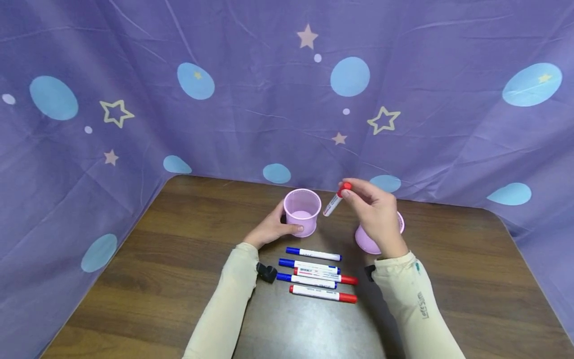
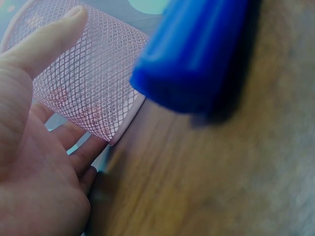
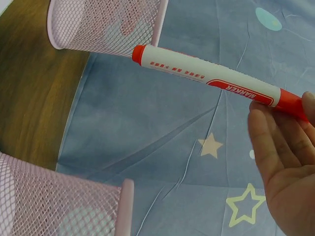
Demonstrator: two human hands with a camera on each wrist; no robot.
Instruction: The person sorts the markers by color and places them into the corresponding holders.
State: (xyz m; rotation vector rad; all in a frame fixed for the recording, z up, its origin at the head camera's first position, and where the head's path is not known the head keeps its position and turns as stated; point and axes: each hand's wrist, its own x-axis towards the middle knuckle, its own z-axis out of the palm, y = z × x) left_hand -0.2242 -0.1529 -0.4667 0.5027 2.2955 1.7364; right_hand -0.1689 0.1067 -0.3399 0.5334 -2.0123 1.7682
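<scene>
My right hand (image 1: 374,212) pinches a red-capped marker (image 3: 206,73) by its cap. The marker is tilted, with its lower end just right of a pink mesh pen cup (image 1: 309,227). Around that cup's left side curls my left hand (image 1: 272,228), thumb across the front and fingers behind it. In the left wrist view, the fingers reach round the mesh wall (image 2: 93,73). A second pink mesh cup (image 1: 368,242) stands at the right, partly hidden behind my right hand and wrist.
Several markers lie in a loose stack before the cups: blue-capped ones, such as the topmost blue marker (image 1: 314,254), and red ones, such as the nearest red marker (image 1: 323,293). A purple curtain (image 1: 251,134) hangs along the back edge of the wooden table (image 1: 179,259).
</scene>
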